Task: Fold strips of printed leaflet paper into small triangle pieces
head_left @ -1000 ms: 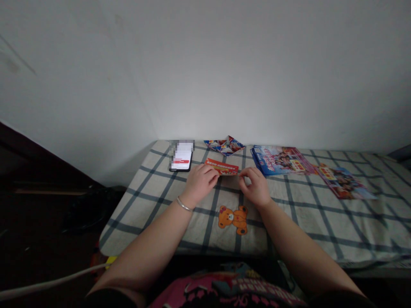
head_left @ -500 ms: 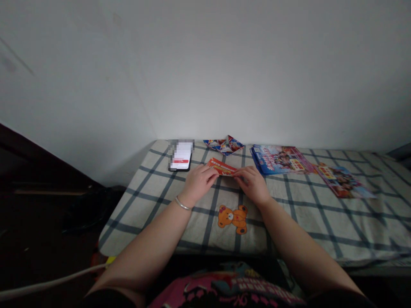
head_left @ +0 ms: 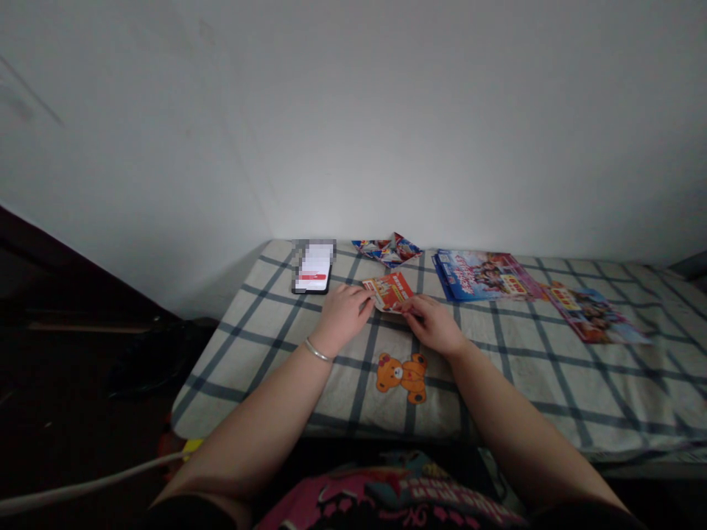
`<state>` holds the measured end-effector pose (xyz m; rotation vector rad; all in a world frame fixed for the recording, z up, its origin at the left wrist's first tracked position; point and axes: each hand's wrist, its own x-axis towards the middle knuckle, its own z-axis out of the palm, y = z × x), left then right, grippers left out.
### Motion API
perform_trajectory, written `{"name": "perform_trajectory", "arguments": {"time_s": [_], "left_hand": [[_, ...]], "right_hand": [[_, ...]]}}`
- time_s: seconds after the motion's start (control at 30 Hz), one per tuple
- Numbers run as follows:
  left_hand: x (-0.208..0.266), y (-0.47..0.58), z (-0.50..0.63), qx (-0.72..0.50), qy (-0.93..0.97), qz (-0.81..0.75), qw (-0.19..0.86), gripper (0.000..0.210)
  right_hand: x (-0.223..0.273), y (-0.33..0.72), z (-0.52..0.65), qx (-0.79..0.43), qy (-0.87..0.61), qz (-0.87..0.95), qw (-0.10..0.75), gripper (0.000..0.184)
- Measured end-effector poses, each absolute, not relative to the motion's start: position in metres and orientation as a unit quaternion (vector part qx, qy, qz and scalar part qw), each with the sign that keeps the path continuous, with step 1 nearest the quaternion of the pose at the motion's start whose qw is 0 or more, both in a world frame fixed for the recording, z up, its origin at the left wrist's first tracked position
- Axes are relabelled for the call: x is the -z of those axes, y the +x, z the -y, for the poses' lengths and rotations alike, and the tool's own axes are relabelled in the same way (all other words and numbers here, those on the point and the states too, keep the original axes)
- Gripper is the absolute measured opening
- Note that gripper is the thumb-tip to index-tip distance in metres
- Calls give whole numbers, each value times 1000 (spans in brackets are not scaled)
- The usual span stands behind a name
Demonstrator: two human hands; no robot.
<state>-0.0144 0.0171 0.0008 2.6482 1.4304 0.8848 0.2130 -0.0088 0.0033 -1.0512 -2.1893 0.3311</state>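
Observation:
Between my hands is a folded sheet of red printed paper (head_left: pixel 393 288), with lighter pictures along its left and lower edges. My left hand (head_left: pixel 349 305) pinches the paper's left edge, and a silver bangle circles that wrist. At the lower right corner, the fingers of my right hand (head_left: pixel 431 318) close on the paper. Just beyond it, near the wall, lies a folded paper piece (head_left: pixel 387 250) with blue and red print and pointed ends. A phone (head_left: pixel 313 268) with a lit, partly blurred screen lies to the left of my left hand.
A stack of colourful printed leaflets (head_left: pixel 480 274) lies right of my hands, with another leaflet (head_left: pixel 596 313) farther right. The checked tablecloth (head_left: pixel 259 316) carries a bear print (head_left: pixel 402 377). A white wall (head_left: pixel 387 125) rises behind the table. A pale cable (head_left: pixel 93 484) runs at lower left.
The red paper has turned between my hands, so more of its pictured left part shows. My right hand has come slightly lower and nearer to me.

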Motion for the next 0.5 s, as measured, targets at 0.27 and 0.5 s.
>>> {"name": "perform_trajectory", "arguments": {"time_s": [0.27,0.5], "left_hand": [[1,-14,-19,-330,820,-467,39,22],[0,-11,-16,-356,798,-476,101,19]], "right_hand": [[-3,214,12,-145,-416,843,309,11],[2,213,12,-218,-424,809,345,9]]}}
